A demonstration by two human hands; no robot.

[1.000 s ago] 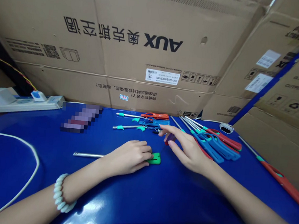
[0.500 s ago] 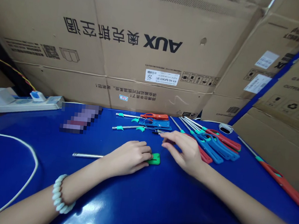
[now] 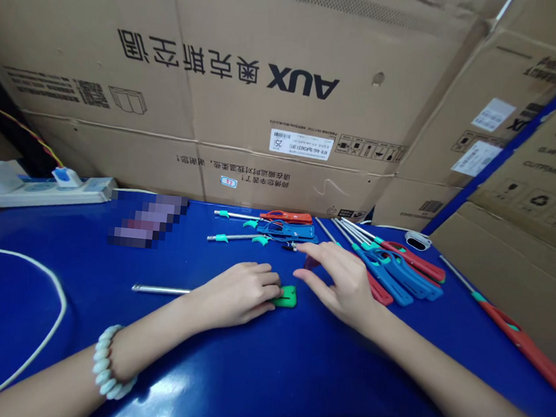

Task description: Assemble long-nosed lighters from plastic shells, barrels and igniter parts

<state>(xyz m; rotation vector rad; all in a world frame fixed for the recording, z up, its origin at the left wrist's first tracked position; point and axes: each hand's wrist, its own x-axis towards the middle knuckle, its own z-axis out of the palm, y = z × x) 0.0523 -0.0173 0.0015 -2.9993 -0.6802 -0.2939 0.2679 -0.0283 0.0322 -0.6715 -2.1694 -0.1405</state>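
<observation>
My left hand (image 3: 245,294) is closed over the handle of a long green lighter (image 3: 288,296) lying flat on the table. Its metal tube (image 3: 159,289) points left from under my wrist, and my palm covers the middle. Just right of the green handle, my right hand (image 3: 337,276) hovers with thumb and index finger apart. The index fingertip is by a small black-tipped part (image 3: 290,247); I cannot tell whether it touches. Behind it lie part-built lighters, a red one (image 3: 287,216) and blue ones (image 3: 286,229), with tubes, turquoise triggers and thin wires showing.
Several red and blue lighters (image 3: 404,273) are piled right of my right hand. Another red lighter (image 3: 516,339) lies farther right. A power strip (image 3: 63,194) and white cable (image 3: 60,299) are at left. Large cardboard (image 3: 220,98) stands behind the blue table (image 3: 242,375).
My right index fingertip has shifted slightly left and down, to the small black-tipped part. My left hand stays on the green lighter.
</observation>
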